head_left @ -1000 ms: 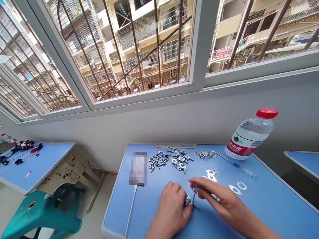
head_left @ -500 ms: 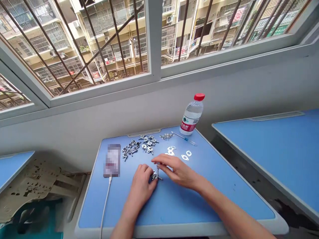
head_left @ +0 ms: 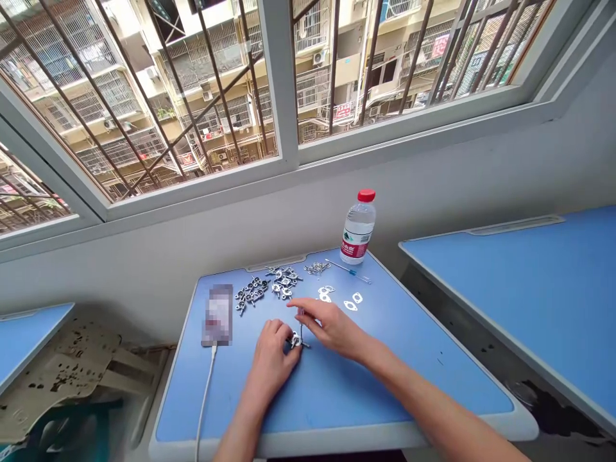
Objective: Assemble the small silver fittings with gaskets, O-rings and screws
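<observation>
My left hand (head_left: 274, 360) rests on the desk, its fingers closed on a small metal fitting (head_left: 294, 340). A thin dark metal pin (head_left: 303, 335) stands in or against that fitting, and my right hand (head_left: 330, 327) pinches its top end. Farther back lie several eye-shaped metal fittings (head_left: 253, 292), with more in a second heap (head_left: 283, 281) and small parts in a third (head_left: 317, 267). Several flat metal gaskets (head_left: 350, 305) lie to the right of my right fingertips. The blue desk (head_left: 385, 391) bears all of these.
A water bottle with a red cap (head_left: 359, 228) and a blue-handled screwdriver (head_left: 349, 271) stand at the desk's back edge. A blurred phone (head_left: 217, 314) lies left, with a white cable (head_left: 206, 391). Other blue desks (head_left: 510, 295) stand beside it, and a wall rises behind.
The view has swung from the desk's close right side to a wider view of the desk. Both hands keep nearly the same hold on the fitting and pin.
</observation>
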The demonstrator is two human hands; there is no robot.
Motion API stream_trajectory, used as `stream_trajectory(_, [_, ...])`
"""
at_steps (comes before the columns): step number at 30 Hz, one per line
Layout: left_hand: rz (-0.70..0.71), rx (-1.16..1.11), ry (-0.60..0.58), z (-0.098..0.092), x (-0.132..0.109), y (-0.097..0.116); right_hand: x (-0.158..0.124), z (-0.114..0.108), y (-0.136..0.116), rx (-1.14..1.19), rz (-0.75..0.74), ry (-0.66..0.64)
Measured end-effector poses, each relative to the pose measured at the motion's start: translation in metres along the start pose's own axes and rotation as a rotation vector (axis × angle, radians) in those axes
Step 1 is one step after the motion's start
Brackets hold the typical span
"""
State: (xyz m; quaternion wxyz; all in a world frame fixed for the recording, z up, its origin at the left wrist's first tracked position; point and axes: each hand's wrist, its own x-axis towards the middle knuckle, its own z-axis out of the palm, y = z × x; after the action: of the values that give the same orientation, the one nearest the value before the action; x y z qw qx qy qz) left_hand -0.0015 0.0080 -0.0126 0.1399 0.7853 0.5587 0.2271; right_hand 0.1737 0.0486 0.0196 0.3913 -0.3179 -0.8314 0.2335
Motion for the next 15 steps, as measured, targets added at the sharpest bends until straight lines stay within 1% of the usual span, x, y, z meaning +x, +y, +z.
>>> stream_trajectory(2, [-0.006,-0.003,0.003,-0.001,0.0,0.001,0.0,-0.004,-0.001,-0.004,-0.037,-0.054])
stream_trajectory(5, [-0.012,-0.002,0.011,-0.001,0.0,0.002,0.0,-0.01,0.0,0.005,-0.022,-0.091])
stream_trajectory(10, [-0.016,-0.031,0.007,0.001,0.001,0.001,0.002,-0.01,0.005,-0.061,-0.03,-0.008])
stream_trajectory(15, [-0.014,-0.038,0.007,0.005,0.001,-0.003,0.003,0.001,0.003,-0.105,-0.062,0.071])
